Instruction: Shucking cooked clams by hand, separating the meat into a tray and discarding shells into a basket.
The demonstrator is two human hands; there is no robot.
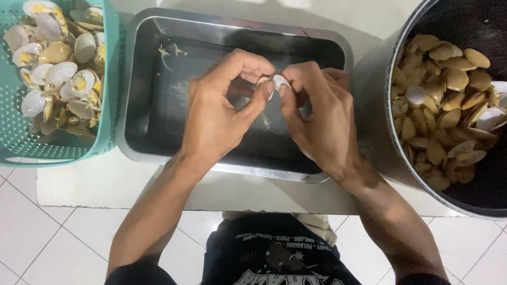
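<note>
Both hands are meeting over the middle of a rectangular steel tray, pinching one small clam between them; the left hand is closing thumb and forefinger narrowly on the shell from nine o'clock, while the right hand is gripping it the same way from three o'clock, fingertips almost touching. The clam is sitting just above the tray's dark, wet floor, its pale inner shell showing. At ten o'clock of the hands a teal perforated basket is holding opened, empty shells, white and yellowish; at three o'clock a large dark pot is holding a heap of tan closed clams. Tray, basket and pot are standing side by side on a white surface; white floor tiles are showing below.
</note>
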